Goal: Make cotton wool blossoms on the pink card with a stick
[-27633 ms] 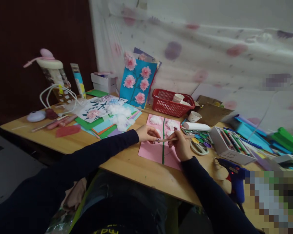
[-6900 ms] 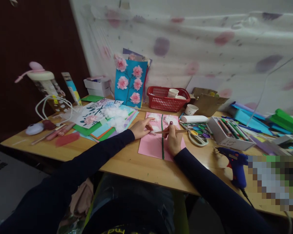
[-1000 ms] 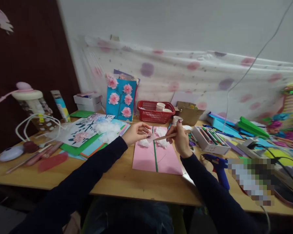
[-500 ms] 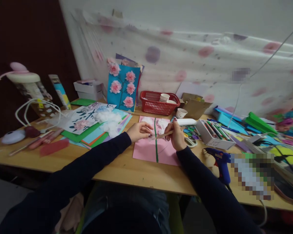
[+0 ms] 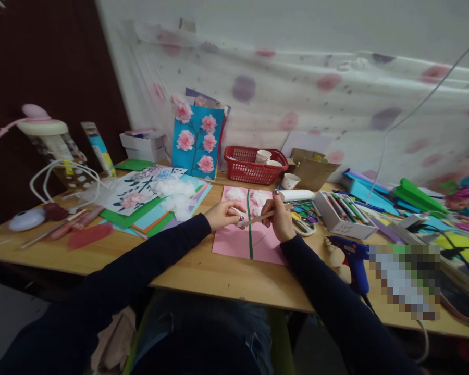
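- At far left, the clear bottle with a cream lid and pink spout (image 5: 47,136) is partly hidden below by a white cable loop (image 5: 47,177).
- Fluffy white cotton (image 5: 176,196) covers part of the coloured paper sheets (image 5: 140,225) on the counter (image 5: 203,284).
- The left hand (image 5: 223,215) is over the pink paper sheet's (image 5: 232,246) left edge, its grip curled, fingertips near the thumb; whether it pinches the small pale scrap there, I cannot tell.
- The slim, wood-coloured stick (image 5: 258,219) is above the sheet between the hands, long axis nearly crosswise, left end lower and pointing at the left fingertips; it crosses the sheet's green stripe (image 5: 250,240).
- The right hand (image 5: 282,221) has its grip closed around the stick, hiding its right part and some of the white tufts (image 5: 259,201).
- At right, a pixelated patch (image 5: 408,278) masks whatever lies beside the blue glue gun (image 5: 355,260).
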### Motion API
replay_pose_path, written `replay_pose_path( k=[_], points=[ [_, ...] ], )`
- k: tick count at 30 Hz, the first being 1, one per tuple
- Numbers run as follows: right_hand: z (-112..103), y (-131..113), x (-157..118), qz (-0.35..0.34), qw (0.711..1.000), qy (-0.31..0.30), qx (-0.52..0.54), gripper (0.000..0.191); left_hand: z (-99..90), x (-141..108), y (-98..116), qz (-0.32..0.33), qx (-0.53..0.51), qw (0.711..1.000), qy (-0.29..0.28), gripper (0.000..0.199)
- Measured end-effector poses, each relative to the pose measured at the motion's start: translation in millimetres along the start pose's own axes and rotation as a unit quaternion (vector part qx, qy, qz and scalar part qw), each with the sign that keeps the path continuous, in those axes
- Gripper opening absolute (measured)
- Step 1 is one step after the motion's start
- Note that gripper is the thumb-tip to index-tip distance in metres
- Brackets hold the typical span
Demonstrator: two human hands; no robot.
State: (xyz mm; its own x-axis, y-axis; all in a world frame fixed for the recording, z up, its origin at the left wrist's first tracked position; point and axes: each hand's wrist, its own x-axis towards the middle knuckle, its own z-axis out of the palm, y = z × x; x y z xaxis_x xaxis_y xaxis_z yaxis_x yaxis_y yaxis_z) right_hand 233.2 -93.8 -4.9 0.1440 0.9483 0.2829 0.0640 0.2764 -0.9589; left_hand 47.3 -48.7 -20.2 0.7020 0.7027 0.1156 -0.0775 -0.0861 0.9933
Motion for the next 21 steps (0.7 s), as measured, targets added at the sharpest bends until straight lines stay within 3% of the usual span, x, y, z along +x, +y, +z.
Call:
replay_pose_path(
  k=[6,12,21],
  points=[
    [0,0,0,0.003,1.0,0.011,0.019,0.064,-0.8,-1,5,-0.017,-0.011,1.0,-0.018,0.039],
    [-3,1,3,-0.023,0.989,0.135,0.052,0.059,-3.6,-2,7,-0.008,-0.01,1.0,-0.003,0.044],
    [1,2,1,-0.03,0.993,0.101,0.046,0.059,-3.0,-2,-3,0.003,0.016,1.0,-0.011,0.04]
  ],
)
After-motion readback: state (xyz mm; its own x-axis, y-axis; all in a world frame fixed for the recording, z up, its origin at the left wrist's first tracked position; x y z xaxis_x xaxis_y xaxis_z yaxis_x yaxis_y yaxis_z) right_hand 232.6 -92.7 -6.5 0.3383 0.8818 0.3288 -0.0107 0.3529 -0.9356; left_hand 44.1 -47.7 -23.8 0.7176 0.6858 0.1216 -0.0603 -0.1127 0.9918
